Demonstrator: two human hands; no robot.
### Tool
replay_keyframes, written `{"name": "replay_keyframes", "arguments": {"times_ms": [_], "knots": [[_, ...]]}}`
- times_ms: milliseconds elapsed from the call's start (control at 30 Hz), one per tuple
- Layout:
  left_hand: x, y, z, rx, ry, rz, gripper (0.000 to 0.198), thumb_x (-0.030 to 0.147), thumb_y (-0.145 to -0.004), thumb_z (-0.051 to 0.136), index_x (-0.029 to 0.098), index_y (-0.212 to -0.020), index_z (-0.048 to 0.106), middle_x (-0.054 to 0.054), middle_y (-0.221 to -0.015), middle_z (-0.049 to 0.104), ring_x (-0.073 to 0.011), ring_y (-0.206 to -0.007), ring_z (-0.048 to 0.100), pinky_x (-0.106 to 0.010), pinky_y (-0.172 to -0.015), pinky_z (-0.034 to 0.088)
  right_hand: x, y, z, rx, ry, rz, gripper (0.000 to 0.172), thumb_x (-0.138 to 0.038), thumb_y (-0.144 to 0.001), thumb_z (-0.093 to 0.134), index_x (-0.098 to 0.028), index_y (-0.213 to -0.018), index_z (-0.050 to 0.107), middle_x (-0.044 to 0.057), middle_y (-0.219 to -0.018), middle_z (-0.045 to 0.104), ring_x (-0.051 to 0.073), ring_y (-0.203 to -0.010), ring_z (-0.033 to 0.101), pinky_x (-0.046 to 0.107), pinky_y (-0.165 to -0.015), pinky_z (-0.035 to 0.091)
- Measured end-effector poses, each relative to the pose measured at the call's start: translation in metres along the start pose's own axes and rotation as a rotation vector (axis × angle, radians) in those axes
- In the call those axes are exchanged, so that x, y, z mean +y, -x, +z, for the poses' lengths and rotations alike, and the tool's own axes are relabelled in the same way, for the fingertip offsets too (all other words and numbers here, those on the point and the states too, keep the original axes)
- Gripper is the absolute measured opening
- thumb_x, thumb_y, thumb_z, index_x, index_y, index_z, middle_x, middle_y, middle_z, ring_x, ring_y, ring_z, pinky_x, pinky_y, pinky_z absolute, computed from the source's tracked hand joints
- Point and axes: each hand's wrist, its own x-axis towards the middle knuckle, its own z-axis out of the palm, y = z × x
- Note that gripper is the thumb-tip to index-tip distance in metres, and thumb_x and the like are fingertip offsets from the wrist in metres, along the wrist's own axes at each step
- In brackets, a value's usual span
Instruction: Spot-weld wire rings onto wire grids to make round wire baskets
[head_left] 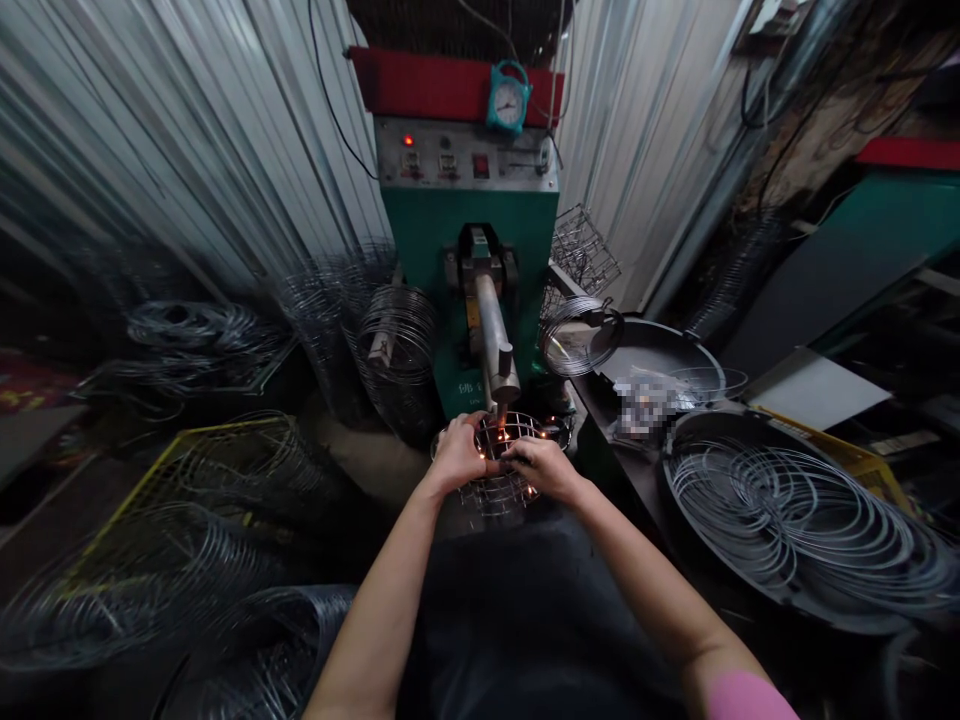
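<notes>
A round wire basket point(491, 495) of crossed metal wires sits under the electrode tip of a green spot welder point(412, 240). Orange sparks fly around the electrode arm's point(493, 325) lower end. My left hand point(456, 458) is closed on the left side of the basket, its thumb toward the middle. On the right side, my right hand point(546, 466) grips the basket with fingers pinched together near its centre. The fingertips are partly hidden, and whether a loose wire is also between them cannot be made out.
Wire rings lie in a large round pan point(675, 540) at right, behind it another pan point(701, 350). Wire coils point(405, 335) hang beside the welder. Wire rings fill a yellow crate point(142, 490) at left. A teal clock point(509, 100) sits above the control panel point(465, 158).
</notes>
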Motion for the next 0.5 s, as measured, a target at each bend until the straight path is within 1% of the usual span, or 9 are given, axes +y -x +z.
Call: {"name": "replay_keyframes", "arguments": {"times_ms": [133,233,367,500], "knots": [[0.0,-0.001,0.001,0.029,-0.025,-0.008,0.085,0.041,-0.049,0.075,0.021,-0.126,0.044,-0.008,-0.115,0.053,-0.0279,-0.109,0.052,-0.036,-0.088,0.042,0.001,0.001,0.003,0.016,0.04,0.023,0.014,-0.015,-0.08,0.056,-0.021,-0.087,0.067,0.004,-0.087,0.068,0.014,-0.08,0.064,0.023,-0.072,0.047],[0.0,-0.008,0.001,0.052,-0.056,-0.036,0.086,0.042,-0.051,0.073,0.019,-0.128,0.043,-0.011,-0.118,0.053,-0.0294,-0.112,0.05,-0.038,-0.088,0.042,0.006,-0.005,0.006,0.064,0.044,0.044,0.014,-0.015,-0.081,0.056,-0.021,-0.087,0.067,0.005,-0.088,0.068,0.015,-0.081,0.064,0.024,-0.073,0.048],[0.001,-0.014,0.0,0.062,-0.051,-0.064,0.084,0.044,-0.053,0.072,0.021,-0.128,0.042,-0.01,-0.116,0.054,-0.0279,-0.108,0.053,-0.037,-0.085,0.043,0.012,-0.013,0.01,0.122,0.021,0.055,0.014,-0.015,-0.081,0.057,-0.022,-0.086,0.067,0.004,-0.092,0.069,0.015,-0.085,0.064,0.024,-0.076,0.048],[0.001,-0.013,0.0,0.081,-0.057,-0.073,0.084,0.044,-0.052,0.073,0.021,-0.127,0.044,-0.011,-0.117,0.054,-0.0289,-0.11,0.052,-0.037,-0.086,0.043,0.011,-0.011,0.012,0.147,0.0,0.062,0.014,-0.016,-0.081,0.057,-0.023,-0.087,0.068,0.004,-0.093,0.069,0.015,-0.086,0.064,0.026,-0.078,0.049]]}}
